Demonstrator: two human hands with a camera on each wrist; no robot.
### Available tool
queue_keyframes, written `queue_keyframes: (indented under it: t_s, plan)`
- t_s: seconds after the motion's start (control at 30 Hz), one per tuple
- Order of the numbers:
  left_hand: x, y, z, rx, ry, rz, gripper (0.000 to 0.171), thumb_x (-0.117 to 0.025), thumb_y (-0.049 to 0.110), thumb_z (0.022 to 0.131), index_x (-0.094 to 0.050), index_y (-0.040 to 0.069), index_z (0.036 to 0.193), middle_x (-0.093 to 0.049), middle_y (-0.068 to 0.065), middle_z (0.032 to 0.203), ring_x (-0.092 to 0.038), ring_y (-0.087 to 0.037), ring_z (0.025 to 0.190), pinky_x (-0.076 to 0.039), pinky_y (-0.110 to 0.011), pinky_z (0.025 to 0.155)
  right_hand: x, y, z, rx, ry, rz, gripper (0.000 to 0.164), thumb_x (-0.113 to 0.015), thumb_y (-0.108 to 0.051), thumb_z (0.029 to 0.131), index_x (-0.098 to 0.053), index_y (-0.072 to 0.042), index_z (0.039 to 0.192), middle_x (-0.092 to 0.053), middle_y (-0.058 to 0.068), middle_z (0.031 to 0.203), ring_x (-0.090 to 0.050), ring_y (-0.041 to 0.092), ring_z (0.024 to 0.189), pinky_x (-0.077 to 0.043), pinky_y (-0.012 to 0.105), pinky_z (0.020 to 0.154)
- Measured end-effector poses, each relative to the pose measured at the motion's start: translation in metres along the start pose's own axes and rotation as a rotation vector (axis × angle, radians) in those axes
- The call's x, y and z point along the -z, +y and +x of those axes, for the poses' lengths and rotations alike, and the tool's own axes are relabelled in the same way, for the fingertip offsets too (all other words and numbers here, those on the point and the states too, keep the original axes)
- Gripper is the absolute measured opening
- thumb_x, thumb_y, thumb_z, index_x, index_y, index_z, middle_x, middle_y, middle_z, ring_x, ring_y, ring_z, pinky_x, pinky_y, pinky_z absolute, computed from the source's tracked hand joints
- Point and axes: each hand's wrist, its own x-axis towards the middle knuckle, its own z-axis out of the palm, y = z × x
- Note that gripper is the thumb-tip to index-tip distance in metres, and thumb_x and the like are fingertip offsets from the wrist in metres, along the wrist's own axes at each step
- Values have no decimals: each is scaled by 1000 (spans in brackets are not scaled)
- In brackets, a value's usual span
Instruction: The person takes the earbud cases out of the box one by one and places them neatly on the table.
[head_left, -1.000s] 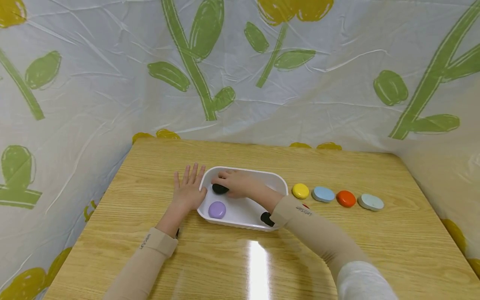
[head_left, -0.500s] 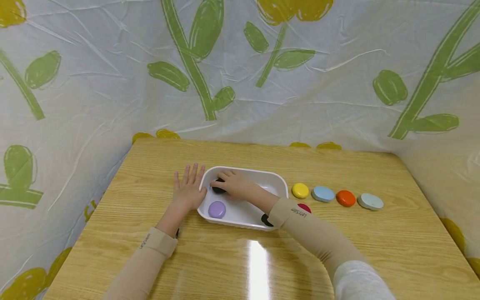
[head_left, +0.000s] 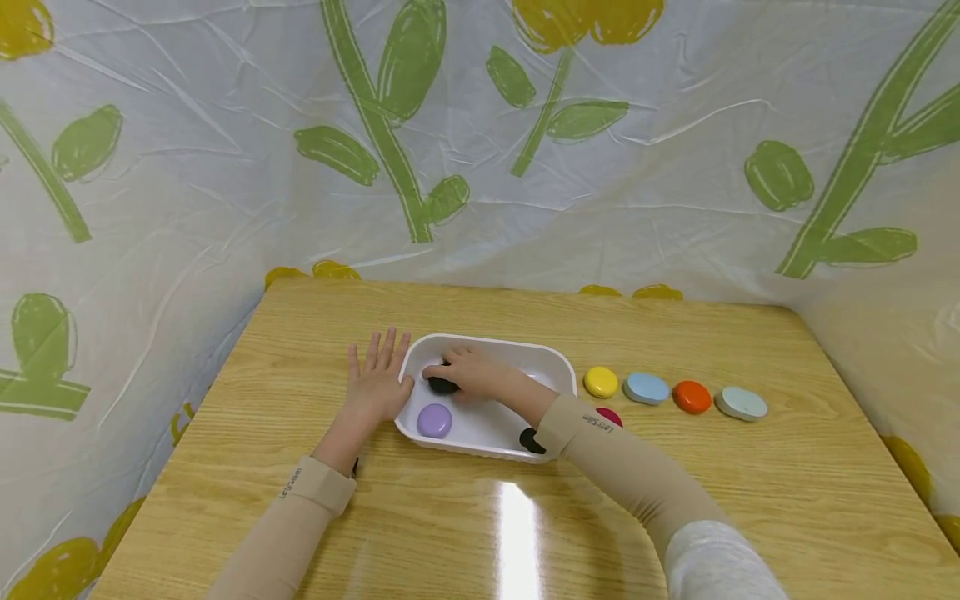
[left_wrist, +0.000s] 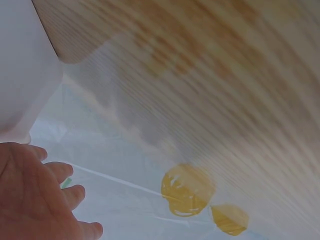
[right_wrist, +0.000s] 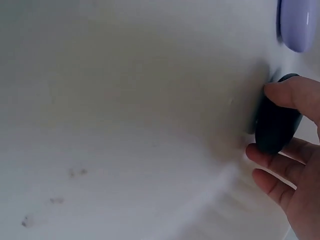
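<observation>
A white plastic tray (head_left: 487,425) sits on the wooden table. Inside it, near its far left corner, my right hand (head_left: 480,372) pinches a smooth black rounded disc (right_wrist: 278,122) between thumb and fingers; the right wrist view shows the disc tilted on edge near the tray's wall. A lilac round disc (head_left: 434,421) lies in the tray's near left corner, close to the black one. My left hand (head_left: 375,392) is spread flat at the tray's left end, its thumb touching the rim and its fingers straight.
Right of the tray lie discs in a row: yellow (head_left: 601,382), light blue oval (head_left: 647,388), orange-red (head_left: 692,397) and pale grey oval (head_left: 742,404). A crimson disc (head_left: 610,416) is partly hidden by my right sleeve. A flower-patterned sheet (head_left: 480,167) stands behind the table.
My right hand has shifted slightly inside the tray, its thumb coming over the black disc. The crimson disc shows more beside the sleeve. My left hand has stayed put.
</observation>
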Motion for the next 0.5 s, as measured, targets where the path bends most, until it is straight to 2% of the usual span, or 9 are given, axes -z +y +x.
queue_keyframes:
  t_s: [0.17, 0.37, 0.5]
  plan:
    - [-2, 0, 2, 4, -9, 8, 64, -31, 34, 95, -2, 16, 148, 1, -10, 154, 6, -31, 139, 10, -56, 107, 8, 5, -4, -28, -38, 90, 50, -67, -20, 83, -45, -24, 128, -50, 9, 107, -50, 22, 94, -43, 36, 88]
    - [-3, -1, 3, 11, -7, 20, 64, -31, 34, 95, -1, 17, 148, 1, -9, 154, 6, -31, 139, 9, -55, 107, 36, 9, -15, -113, -90, 177, 51, -65, -20, 85, -43, -29, 129, -49, 9, 116, -55, 27, 96, -46, 41, 85]
    - [-4, -1, 2, 10, -6, 14, 64, -31, 34, 95, 0, 18, 148, 3, -9, 154, 7, -30, 139, 9, -55, 108, 55, 13, -29, -116, -59, 215, 52, -65, -16, 83, -44, -26, 130, -51, 9, 112, -55, 25, 90, -47, 39, 80]
